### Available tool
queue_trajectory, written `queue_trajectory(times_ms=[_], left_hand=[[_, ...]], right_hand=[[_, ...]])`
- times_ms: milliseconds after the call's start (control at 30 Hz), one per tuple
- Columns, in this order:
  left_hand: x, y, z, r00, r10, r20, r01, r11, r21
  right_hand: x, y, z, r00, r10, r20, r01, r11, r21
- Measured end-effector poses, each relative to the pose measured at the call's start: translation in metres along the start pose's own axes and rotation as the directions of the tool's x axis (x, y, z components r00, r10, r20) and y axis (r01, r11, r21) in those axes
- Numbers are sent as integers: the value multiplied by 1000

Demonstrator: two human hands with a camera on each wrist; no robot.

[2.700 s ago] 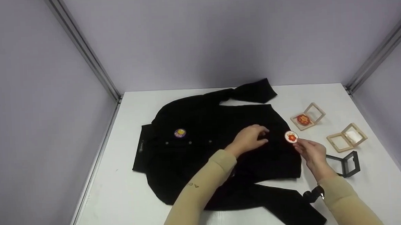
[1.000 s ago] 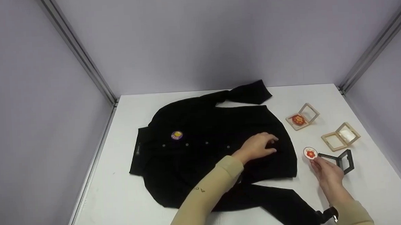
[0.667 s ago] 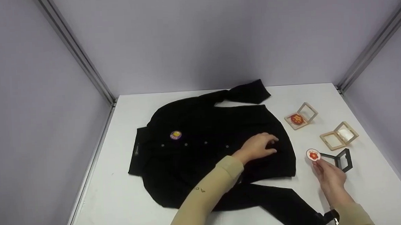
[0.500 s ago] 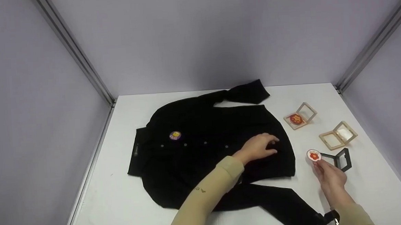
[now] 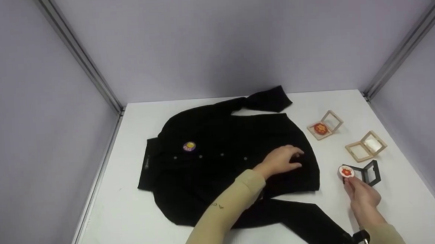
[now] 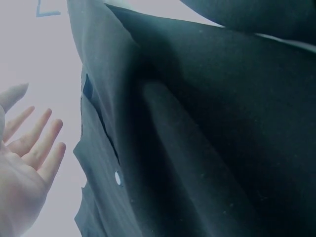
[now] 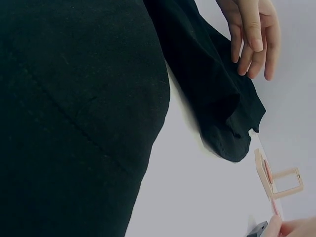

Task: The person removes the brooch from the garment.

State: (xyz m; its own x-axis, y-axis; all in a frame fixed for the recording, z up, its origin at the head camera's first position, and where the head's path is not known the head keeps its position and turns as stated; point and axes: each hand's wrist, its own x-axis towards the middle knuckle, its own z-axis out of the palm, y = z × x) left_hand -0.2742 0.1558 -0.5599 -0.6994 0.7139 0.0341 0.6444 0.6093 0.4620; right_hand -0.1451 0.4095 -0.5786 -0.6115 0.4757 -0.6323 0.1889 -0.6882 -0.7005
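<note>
My right hand [image 5: 363,195] pinches a round white badge with a red flower [image 5: 346,171] between thumb and fingers. The badge overlaps the near-left part of an open black frame case [image 5: 373,174] in the head view. Over the lower part of a black button-front shirt [image 5: 210,126] is my left hand [image 5: 280,160], fingers loosely bent and holding nothing. The left wrist view shows that hand [image 6: 24,173] with its fingers spread apart. A purple and yellow badge [image 5: 189,146] lies on the shirt's chest. Only fingertips of the right hand [image 7: 291,228] show in the right wrist view.
Farther back on the right stands an open wooden case [image 5: 334,121] with a red and orange badge [image 5: 320,129] in it. Another open wooden case [image 5: 359,151] is between it and the black one. Grey walls [image 5: 213,44] enclose the white table [image 5: 114,216].
My right hand has carried the flower badge from the shirt's hem rightward and toward me, to the black case. The left hand shifted slightly toward the hem, then stayed nearly still.
</note>
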Motion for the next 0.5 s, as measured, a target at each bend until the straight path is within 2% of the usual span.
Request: queue_trajectory(times_ms=[300,500], left_hand=[[-1,1,0,1000,20,8,-20,1000,-6],[-2,3,1,1000,23,12,-23,1000,-16]], right_hand=[[1,-2,-7,996,29,-88,-22,997,76],[1,-2,-11,995,32,-99,-24,997,75]])
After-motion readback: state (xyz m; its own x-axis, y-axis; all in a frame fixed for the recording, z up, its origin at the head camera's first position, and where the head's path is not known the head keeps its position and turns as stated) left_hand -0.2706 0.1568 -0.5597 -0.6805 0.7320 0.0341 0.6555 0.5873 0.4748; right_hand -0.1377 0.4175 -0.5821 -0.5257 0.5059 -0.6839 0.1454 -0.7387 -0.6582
